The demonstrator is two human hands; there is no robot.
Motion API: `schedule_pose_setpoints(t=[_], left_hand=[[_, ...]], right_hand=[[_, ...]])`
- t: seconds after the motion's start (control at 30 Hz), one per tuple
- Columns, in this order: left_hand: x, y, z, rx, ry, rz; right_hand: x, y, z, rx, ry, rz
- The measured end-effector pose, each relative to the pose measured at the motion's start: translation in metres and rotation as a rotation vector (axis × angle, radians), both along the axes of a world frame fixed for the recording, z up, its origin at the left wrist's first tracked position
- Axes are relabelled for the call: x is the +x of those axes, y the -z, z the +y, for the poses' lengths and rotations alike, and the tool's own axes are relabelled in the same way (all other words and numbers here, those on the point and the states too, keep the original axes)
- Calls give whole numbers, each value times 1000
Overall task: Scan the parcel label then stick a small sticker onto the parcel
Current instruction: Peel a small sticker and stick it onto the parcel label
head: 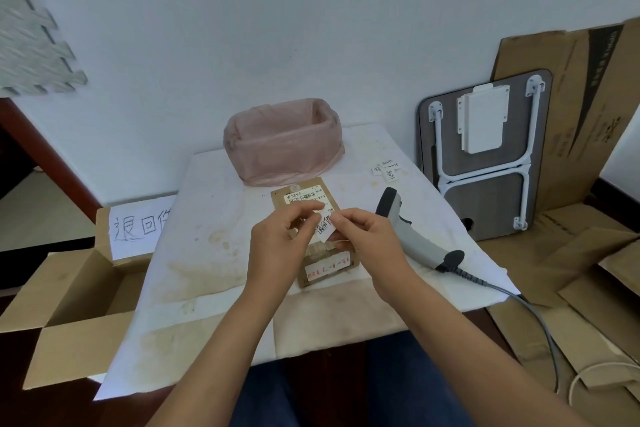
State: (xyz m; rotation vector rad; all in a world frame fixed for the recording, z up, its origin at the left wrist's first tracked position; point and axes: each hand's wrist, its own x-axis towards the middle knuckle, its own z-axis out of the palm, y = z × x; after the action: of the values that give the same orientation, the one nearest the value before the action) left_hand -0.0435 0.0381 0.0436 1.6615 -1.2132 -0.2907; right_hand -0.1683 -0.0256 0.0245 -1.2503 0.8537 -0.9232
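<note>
A brown cardboard parcel (pixel 313 192) lies flat on the white-covered table (pixel 214 218), its barcode label (pixel 304 199) at the far end and a white strip with red writing (pixel 329 269) at the near end. Both hands hover just above its middle. A small white sticker (pixel 325 225) with black handwriting is pinched between my left hand (pixel 280 246) and my right hand (pixel 367 239). The sticker's backing seems to be parting from it at the lower edge. The grey handheld scanner (pixel 412 232) rests on the table right of the parcel, untouched.
A bin lined with a pink bag (pixel 282 142) stands behind the parcel. Loose stickers (pixel 386 168) lie at the far right of the table. An open cardboard box with a handwritten sign (pixel 86 274) sits left. A folded table (pixel 485 156) and flattened cardboard lean at the right.
</note>
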Motion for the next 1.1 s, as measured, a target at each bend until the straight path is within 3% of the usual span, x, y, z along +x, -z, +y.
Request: schedule_pose_setpoints(t=[0.37, 0.5, 0.6, 0.83, 1.1], left_hand=[[3, -1, -6, -15, 15, -40], [0, 0, -1, -128, -46, -303], [-3, 2, 4, -137, 15, -369], [-7, 1, 7, 15, 75, 14], [-3, -4, 6, 76, 104, 227]], right_hand=[[-4, -3, 1, -20, -68, 0], [-2, -1, 2, -21, 16, -30], [-3, 0, 1, -48, 60, -31], [-2, -1, 5, -133, 15, -41], [-2, -2, 7, -128, 22, -60]])
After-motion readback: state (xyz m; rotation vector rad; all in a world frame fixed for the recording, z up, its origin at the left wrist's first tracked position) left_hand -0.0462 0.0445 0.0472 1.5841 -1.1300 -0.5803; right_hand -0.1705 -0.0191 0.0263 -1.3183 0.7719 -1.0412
